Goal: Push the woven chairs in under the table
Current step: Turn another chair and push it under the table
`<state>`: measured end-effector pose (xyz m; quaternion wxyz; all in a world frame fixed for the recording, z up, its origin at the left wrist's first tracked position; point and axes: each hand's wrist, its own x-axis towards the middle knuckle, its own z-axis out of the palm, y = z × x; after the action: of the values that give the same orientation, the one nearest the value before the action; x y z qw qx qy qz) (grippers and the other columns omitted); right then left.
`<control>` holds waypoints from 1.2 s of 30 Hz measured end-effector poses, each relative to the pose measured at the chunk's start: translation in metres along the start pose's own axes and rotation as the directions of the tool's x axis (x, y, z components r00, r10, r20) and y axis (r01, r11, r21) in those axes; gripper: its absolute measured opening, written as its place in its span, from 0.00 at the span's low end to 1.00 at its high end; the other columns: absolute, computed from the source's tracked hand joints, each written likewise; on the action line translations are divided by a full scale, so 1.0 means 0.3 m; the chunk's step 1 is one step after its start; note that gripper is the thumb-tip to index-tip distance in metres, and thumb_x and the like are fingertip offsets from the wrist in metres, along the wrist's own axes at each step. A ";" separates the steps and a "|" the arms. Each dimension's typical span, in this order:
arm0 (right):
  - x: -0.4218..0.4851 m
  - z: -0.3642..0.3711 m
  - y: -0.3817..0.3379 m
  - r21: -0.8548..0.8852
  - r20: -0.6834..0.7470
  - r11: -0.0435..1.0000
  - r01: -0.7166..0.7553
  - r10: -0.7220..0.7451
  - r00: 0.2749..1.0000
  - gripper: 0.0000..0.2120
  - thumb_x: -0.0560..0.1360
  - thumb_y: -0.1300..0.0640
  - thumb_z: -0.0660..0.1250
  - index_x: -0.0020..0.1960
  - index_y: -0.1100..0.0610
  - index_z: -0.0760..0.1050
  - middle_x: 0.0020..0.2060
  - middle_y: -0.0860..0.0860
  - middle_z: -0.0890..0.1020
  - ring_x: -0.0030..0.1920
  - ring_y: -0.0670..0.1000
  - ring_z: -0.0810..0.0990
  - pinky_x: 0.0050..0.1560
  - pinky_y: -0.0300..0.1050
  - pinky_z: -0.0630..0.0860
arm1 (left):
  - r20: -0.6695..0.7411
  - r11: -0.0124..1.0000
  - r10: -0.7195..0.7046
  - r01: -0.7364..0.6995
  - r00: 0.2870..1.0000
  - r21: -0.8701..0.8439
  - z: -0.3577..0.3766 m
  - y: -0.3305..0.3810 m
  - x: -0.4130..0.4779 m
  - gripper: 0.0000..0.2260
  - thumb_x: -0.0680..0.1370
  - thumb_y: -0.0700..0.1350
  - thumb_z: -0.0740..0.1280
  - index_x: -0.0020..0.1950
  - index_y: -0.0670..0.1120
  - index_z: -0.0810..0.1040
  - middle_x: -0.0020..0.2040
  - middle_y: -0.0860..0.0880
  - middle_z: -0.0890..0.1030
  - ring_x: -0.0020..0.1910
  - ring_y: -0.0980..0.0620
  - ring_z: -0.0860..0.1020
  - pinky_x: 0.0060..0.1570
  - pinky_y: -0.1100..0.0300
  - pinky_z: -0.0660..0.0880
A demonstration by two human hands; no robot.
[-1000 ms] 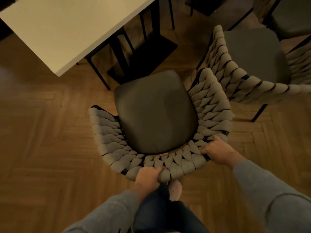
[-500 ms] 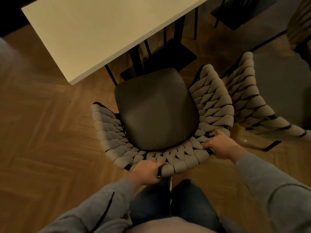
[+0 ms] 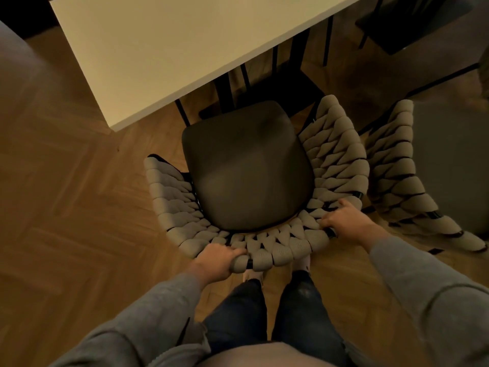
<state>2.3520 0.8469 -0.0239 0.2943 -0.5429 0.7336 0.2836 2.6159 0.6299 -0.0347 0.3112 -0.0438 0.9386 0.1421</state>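
Vs 1 s ago the woven chair (image 3: 172,197) sits closer to the tabletop (image 3: 172,49). The front of its seat cushion (image 3: 246,168), which was well apart from the pale edge, is now just beside it, right at the black table legs (image 3: 224,88). It's not under yet, so the push is prob. about mid-way, w/ seat and arms out in the open. The second woven chair (image 3: 397,176), on the right w/ its arm nearly touching the first one's, also stands out on the floor, so that one's left to do.

The left hand (image 3: 217,260) grips the back rim at rear-left, fingers curled over the top weave. The right hand (image 3: 346,222) holds the rim at the rear-right corner, fingers bent down into the weave. Both are closed on the chair and hold nothing else.
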 end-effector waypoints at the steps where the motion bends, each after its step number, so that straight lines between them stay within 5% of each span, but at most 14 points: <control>1: 0.001 -0.004 0.016 -0.010 0.004 1.000 0.004 -0.004 1.000 0.18 0.79 0.59 0.62 0.66 0.44 0.71 0.63 0.45 0.77 0.68 0.50 0.71 0.75 0.60 0.50 | -0.003 1.000 -0.006 0.006 1.000 0.002 -0.005 0.009 0.008 0.22 0.79 0.47 0.62 0.73 0.56 0.65 0.64 0.52 0.77 0.59 0.49 0.76 0.49 0.56 0.71; 9: 0.069 -0.067 0.210 -0.129 -0.065 0.987 0.095 -0.104 0.992 0.18 0.76 0.57 0.65 0.65 0.43 0.72 0.57 0.45 0.80 0.61 0.50 0.76 0.72 0.59 0.55 | -0.076 0.994 -0.084 0.077 0.994 -0.082 -0.063 0.087 0.074 0.23 0.79 0.49 0.63 0.74 0.56 0.65 0.65 0.52 0.77 0.59 0.48 0.77 0.50 0.54 0.74; 23: 0.196 -0.231 0.552 -0.205 -0.041 0.974 0.098 -0.109 0.993 0.22 0.78 0.57 0.64 0.70 0.41 0.69 0.69 0.42 0.72 0.71 0.48 0.69 0.75 0.61 0.50 | -0.103 0.984 -0.164 0.156 0.981 -0.082 -0.262 0.165 0.363 0.22 0.79 0.48 0.64 0.73 0.54 0.65 0.54 0.48 0.80 0.51 0.47 0.78 0.42 0.58 0.67; 36: 0.363 -0.388 0.694 -0.221 -0.044 0.966 0.134 -0.147 0.988 0.21 0.79 0.58 0.62 0.69 0.42 0.69 0.69 0.43 0.71 0.71 0.48 0.69 0.75 0.61 0.46 | -0.102 0.973 -0.225 0.217 0.969 -0.083 -0.401 0.041 0.531 0.22 0.80 0.47 0.62 0.74 0.55 0.64 0.57 0.48 0.79 0.56 0.47 0.77 0.51 0.54 0.72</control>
<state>2.1112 0.7448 -0.0069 0.2306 -0.6305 0.6665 0.3242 2.4172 0.6073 -0.0346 0.2706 -0.1671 0.9381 0.1372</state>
